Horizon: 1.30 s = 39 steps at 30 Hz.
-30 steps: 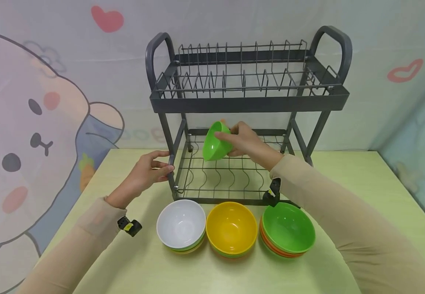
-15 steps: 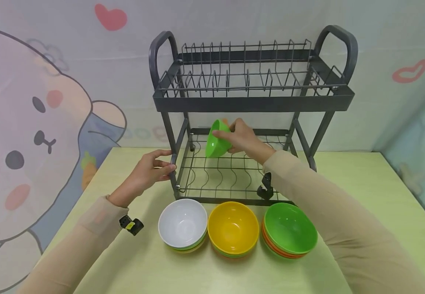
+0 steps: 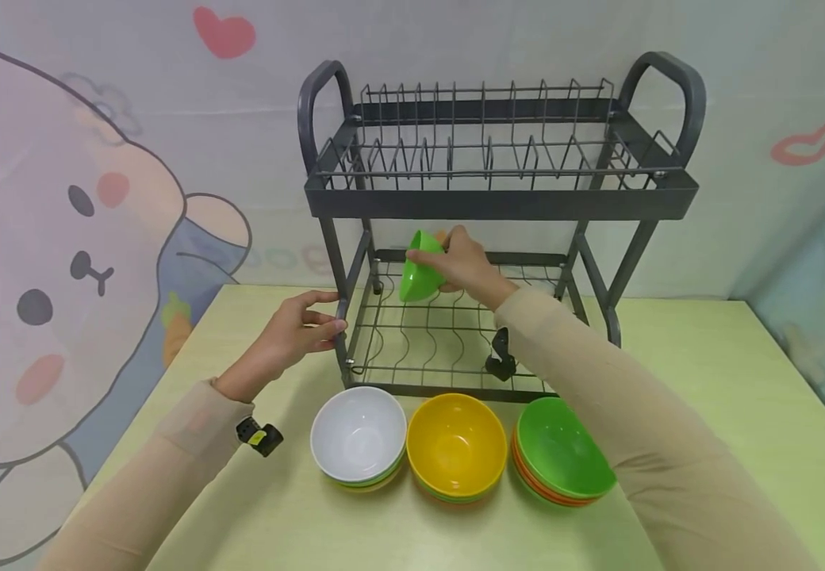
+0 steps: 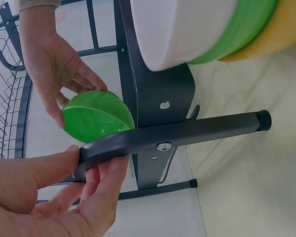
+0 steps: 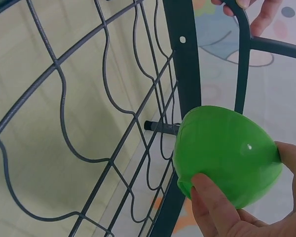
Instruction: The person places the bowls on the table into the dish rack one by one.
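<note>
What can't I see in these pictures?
Head view: part of the rightmost round green bowl, behind the right beige cloth sleeve.
Head view: front right foot of the grey metal rack, behind that sleeve.
Left wrist view: part of the round white bowl, cut off by top edge.
Right wrist view: most of the left hand, cut off likewise.

Wears a long, pale-beige fabric left sleeve (image 3: 144, 476) and a matching right sleeve (image 3: 612, 396), plain and wrist-length. Shows a faint pinkish patch near the left cuff and soft creases partway up the right. Carries a small, blocky black left wrist camera (image 3: 268, 442) with a yellow patch, plus a small, black right wrist camera (image 3: 501, 365). Leaves left hand (image 3: 294, 333) and right hand (image 3: 464, 263) bare.
</note>
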Motion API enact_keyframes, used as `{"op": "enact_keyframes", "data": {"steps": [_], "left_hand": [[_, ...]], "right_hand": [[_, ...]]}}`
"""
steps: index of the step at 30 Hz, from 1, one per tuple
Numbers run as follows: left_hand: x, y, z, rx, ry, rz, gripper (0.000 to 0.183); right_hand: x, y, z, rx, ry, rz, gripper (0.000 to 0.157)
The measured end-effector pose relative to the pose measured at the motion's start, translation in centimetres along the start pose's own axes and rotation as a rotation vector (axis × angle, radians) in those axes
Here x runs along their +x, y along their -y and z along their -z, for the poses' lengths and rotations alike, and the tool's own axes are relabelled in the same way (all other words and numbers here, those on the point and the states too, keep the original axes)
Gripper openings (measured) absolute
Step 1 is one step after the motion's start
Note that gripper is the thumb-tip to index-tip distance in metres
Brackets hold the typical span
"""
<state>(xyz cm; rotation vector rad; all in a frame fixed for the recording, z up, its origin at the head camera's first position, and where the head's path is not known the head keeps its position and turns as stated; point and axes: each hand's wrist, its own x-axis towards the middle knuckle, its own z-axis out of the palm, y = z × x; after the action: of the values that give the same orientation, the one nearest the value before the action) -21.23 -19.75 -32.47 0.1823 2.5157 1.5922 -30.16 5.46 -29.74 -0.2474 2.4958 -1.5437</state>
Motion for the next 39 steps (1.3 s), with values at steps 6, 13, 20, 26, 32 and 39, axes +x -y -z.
{"op": "enact_keyframes", "data": {"steps": [6, 13, 20, 26, 32, 39], "left_hand": [[-0.1, 0.0, -0.2, -0.006, -0.002, 0.003, 0.054], [-0.1, 0.2, -0.3, -0.005, -0.002, -0.009, 0.055], [0.0, 0.5, -0.2, -0.012, -0.008, -0.01, 0.055], [0.1, 0.5, -0.1, -0.014, -0.002, -0.012, 0.055], [0.1, 0.5, -0.1, -0.011, -0.003, -0.022, 0.054], [0.2, 0.5, 0.0, -0.011, -0.006, -0.031, 0.054]], "right_hand": [[0.4, -0.4, -0.6, 0.008, 0.004, 0.002, 0.059], [0.8, -0.3, -1.3, -0.044, -0.032, -0.009, 0.062], [1.3, 0.0, -2.0, -0.071, -0.055, -0.016, 0.065], [1.2, 0.3, -2.6, -0.088, -0.065, 0.006, 0.067], [1.6, 0.1, -3.3, -0.157, -0.115, 0.042, 0.07], [2.3, -0.1, -4.0, -0.262, -0.164, 0.11, 0.078]]}}
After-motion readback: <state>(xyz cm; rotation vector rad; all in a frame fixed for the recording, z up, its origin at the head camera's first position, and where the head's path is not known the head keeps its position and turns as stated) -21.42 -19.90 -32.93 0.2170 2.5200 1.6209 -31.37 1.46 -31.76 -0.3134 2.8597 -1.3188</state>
